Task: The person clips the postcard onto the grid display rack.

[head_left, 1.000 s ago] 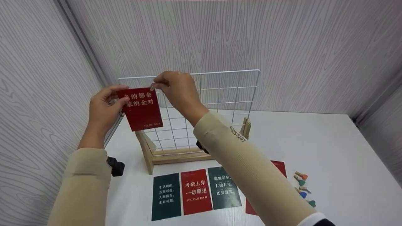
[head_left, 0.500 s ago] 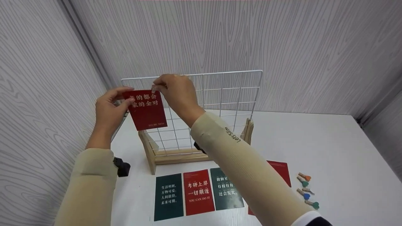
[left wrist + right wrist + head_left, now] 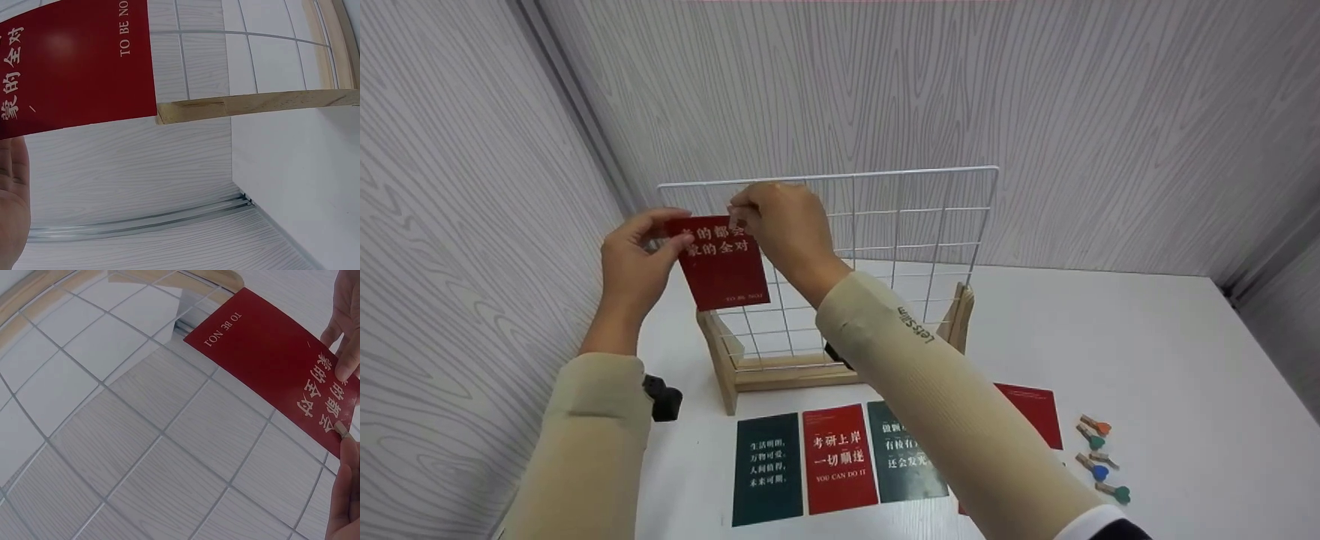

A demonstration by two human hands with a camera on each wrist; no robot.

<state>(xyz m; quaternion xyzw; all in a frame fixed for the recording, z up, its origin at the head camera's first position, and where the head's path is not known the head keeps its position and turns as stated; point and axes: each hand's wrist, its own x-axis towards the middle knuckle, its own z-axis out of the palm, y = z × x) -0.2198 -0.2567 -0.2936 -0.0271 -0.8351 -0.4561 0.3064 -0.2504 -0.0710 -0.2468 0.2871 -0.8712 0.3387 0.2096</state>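
A red card (image 3: 726, 276) with white lettering is held upright in front of the left part of a white wire grid (image 3: 915, 172). My left hand (image 3: 636, 255) pinches its upper left corner, thumb in front. At the upper right corner, my right hand (image 3: 791, 232) pinches a small clip (image 3: 341, 428), whose tip overlaps the card's top edge. Whether the clip also catches the grid wire cannot be made out. In the left wrist view the card (image 3: 79, 67) hides much of the grid, and only part of the left hand (image 3: 12, 197) shows.
The grid stands in a wooden base (image 3: 802, 376). On the white table before it lie a green card (image 3: 767, 469), a red card (image 3: 840, 459), another green card (image 3: 907, 472) and more red partly under the right sleeve. Several small clips (image 3: 1095, 470) lie at the right.
The head view has shifted, so everything sits further right. Relative to the grid, the card has moved slightly right, and the right fingers now cover more of its upper right corner.
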